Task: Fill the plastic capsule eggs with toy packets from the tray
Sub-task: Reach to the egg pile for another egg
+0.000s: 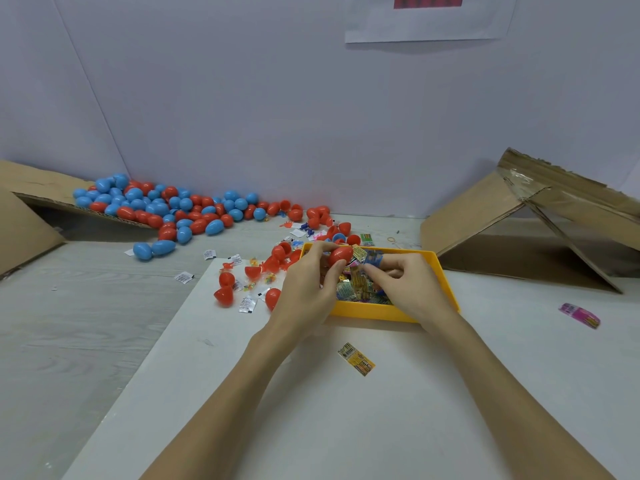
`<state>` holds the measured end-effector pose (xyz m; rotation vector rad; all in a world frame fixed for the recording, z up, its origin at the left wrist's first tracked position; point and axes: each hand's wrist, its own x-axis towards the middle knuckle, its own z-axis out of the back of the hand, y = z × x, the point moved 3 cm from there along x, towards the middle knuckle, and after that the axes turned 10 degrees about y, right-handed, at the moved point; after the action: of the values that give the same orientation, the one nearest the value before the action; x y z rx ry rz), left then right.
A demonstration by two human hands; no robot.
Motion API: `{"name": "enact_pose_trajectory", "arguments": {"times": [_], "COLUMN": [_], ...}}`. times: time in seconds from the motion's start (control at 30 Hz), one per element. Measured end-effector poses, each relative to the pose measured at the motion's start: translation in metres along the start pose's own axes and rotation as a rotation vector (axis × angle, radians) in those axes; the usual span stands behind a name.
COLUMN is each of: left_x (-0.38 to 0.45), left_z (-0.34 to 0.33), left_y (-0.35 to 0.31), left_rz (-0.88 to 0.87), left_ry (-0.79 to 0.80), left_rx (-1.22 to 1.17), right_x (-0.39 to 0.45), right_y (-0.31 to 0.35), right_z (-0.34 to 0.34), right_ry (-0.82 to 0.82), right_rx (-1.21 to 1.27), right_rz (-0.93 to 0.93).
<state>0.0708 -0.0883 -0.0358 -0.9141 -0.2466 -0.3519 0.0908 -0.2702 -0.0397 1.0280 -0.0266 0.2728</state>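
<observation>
1. The red egg (pixel 340 255) sits over the yellow tray (pixel 446 282), pinched by the left hand (pixel 308 289). This grip is only at the fingertips, so the smooth shell may slip out.
2. The right hand (pixel 412 289) pinches a packet (pixel 373 258) beside the egg; if it bends, it may jam at the opening.
3. Loose red halves (pixel 227 279) lie just left of the tray on the bench (pixel 346 427); an elbow may scatter them.

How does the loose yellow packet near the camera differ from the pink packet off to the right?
The yellow packet is yellow and black with dense print; the pink packet is magenta. The yellow one lies in front of the yellow tray, between the forearms; the pink one lies far right, by the cardboard. Both lie loose outside the tray, untouched.
</observation>
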Motion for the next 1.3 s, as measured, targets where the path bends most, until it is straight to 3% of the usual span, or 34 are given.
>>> {"name": "enact_pose_trajectory", "arguments": {"times": [0.27,0.5,1.3], "left_x": [0.000,0.000,-0.003], "left_z": [0.001,-0.001,0.002], "left_y": [0.000,0.001,-0.009], "left_rz": [-0.013,0.004,-0.036], "left_ry": [0.010,0.013,0.059], "left_rx": [0.008,0.019,-0.210], "right_x": [0.003,0.001,-0.002], "right_y": [-0.003,-0.001,0.001], "right_z": [0.003,0.002,0.003], "right_ry": [0.031,0.034,0.065], "right_rx": [0.148,0.117,0.354], "right_rz": [-0.036,0.003,-0.065]}}
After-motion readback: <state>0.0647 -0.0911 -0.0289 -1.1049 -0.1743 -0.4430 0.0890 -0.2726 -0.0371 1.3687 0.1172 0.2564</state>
